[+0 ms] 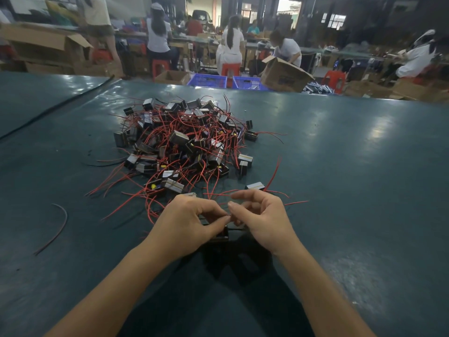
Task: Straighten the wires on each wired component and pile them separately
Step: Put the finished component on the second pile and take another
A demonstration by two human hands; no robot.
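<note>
Head view is showing both hands meeting toward the near edge of the table (340,166), just this side of the pile (184,142). The left hand (192,222) is curling thumb and forefinger into a pinch and the right hand (262,220) is pinching against it, fingertip to fingertip. What they are nipping seems to be a wire (236,229) of the dark component (220,235) sitting just beneath them, though the lead is too thin to trace between the fingers. Pulling too sharply on so fine a lead could be kinking it or tearing it from the block. The red wires (273,173) trailing from the pile up to the knuckles could be snagging and dragging neighbours along. The pile's pieces are looking like small boxy blocks, black with pale grey faces and hard edges; their leads are thin, springy, plastic-coated and mostly red, curling every way. The table's top is showing smooth, faintly glossy teal, so a released block could be sliding.
</note>
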